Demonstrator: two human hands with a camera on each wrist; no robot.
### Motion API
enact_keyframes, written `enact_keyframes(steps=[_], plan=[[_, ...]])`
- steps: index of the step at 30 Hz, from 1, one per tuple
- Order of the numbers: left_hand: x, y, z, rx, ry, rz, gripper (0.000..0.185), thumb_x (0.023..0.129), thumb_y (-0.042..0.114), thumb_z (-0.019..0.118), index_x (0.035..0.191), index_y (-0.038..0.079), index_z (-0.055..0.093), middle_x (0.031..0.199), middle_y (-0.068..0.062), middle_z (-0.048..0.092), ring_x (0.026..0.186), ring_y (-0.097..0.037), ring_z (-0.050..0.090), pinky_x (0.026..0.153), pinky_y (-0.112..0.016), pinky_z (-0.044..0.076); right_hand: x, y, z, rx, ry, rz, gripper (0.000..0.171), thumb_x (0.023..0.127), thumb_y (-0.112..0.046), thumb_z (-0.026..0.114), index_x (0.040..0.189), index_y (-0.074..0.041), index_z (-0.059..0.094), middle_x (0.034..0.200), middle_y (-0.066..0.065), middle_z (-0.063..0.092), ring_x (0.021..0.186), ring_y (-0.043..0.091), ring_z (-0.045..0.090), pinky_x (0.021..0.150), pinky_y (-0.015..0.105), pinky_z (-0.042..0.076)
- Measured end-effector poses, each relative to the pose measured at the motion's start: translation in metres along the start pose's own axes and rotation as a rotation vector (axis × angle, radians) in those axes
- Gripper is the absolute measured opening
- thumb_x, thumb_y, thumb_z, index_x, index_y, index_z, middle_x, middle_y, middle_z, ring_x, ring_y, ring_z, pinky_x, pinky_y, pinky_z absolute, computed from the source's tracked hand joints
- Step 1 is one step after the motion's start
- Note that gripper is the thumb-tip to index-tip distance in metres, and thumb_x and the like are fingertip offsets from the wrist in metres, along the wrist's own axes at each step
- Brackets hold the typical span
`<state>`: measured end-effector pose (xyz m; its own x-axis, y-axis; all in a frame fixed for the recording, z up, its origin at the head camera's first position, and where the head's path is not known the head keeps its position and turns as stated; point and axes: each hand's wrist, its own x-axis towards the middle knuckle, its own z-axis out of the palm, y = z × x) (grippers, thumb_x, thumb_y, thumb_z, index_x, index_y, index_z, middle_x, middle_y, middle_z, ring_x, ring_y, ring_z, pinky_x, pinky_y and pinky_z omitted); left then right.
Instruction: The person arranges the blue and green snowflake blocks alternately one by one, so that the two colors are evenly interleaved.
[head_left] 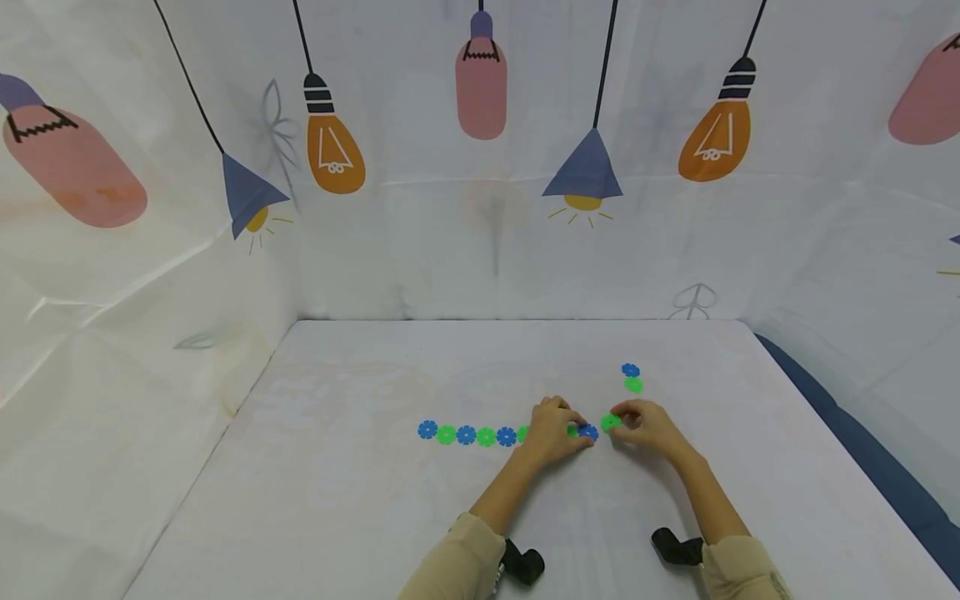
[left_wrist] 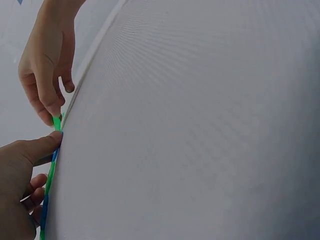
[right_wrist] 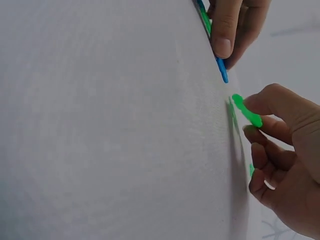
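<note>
A row of linked flower-shaped discs (head_left: 467,435), alternating blue and green, lies across the table. My left hand (head_left: 551,429) rests over its right part, hiding some discs, and pinches the blue end disc (head_left: 590,432) between thumb and finger. Just to the right, my right hand (head_left: 649,427) pinches a single green disc (head_left: 611,422) between thumb and finger. In the right wrist view this green disc (right_wrist: 247,112) is tilted and held a little above the table, a small gap away from the tip of the blue disc (right_wrist: 222,70).
Behind my right hand lie a loose blue disc (head_left: 631,370) and a green disc (head_left: 633,385), close together. The white table (head_left: 337,500) reaches back to a white cloth wall (head_left: 420,250) printed with lamps. Dark blue material (head_left: 855,442) shows beyond the right edge.
</note>
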<state>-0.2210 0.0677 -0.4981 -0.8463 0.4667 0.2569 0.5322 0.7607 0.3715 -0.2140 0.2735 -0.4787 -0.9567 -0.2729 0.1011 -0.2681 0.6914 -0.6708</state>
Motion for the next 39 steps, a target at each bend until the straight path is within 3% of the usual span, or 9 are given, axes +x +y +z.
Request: enact_keyframes(steps=[12,25,39], plan=[[0.001,0.0,0.001,-0.004,-0.008,-0.008,0.031,0.078,0.046,0.073,0.098,0.022,0.075,0.093,0.004,0.056,0.086,-0.01,0.045,0.074,-0.023,0.035,-0.008,-0.009,0.008,-0.069,-0.047,-0.014,0.031,0.075,-0.003,0.073,0.101,0.009,0.062,0.098,0.018,0.064,0.092,0.033,0.057,0.082,0.048,0.046],[-0.001,0.0,-0.001,-0.001,0.008,0.009,0.031,0.077,0.045,0.074,0.096,0.021,0.076,0.093,0.002,0.058,0.087,-0.011,0.047,0.074,-0.024,0.035,-0.014,-0.01,0.005,-0.052,-0.068,-0.019,0.027,0.078,-0.007,0.073,0.1,0.006,0.066,0.092,0.009,0.063,0.079,0.017,0.05,0.066,0.028,0.044],[0.0,0.0,0.001,0.019,0.01,0.011,0.031,0.078,0.046,0.073,0.098,0.023,0.075,0.095,0.003,0.057,0.088,-0.011,0.046,0.076,-0.025,0.036,-0.014,-0.009,0.005,-0.042,-0.006,-0.021,0.038,0.076,-0.006,0.075,0.108,0.009,0.063,0.09,0.009,0.066,0.078,0.017,0.057,0.067,0.026,0.048]])
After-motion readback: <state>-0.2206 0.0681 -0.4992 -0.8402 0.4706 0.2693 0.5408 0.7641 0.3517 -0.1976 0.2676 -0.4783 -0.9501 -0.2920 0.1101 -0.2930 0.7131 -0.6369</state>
